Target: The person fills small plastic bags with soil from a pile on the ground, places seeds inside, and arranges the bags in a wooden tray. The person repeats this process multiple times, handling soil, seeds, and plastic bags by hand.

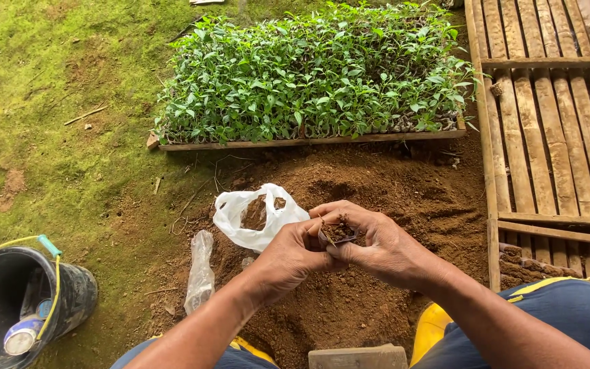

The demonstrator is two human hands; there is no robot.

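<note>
Head view looks down on two bare hands meeting over a mound of loose brown soil [349,273]. Left hand [293,254] and right hand [382,247] both have their fingers closed around a small dark seedling bag [339,234] filled with soil, held just above the mound. A white plastic bag [254,217] lies open just beside the left hand. Beyond stands a wooden tray of green seedlings [315,75]. A black bucket [25,304] sits well apart, lower left.
</note>
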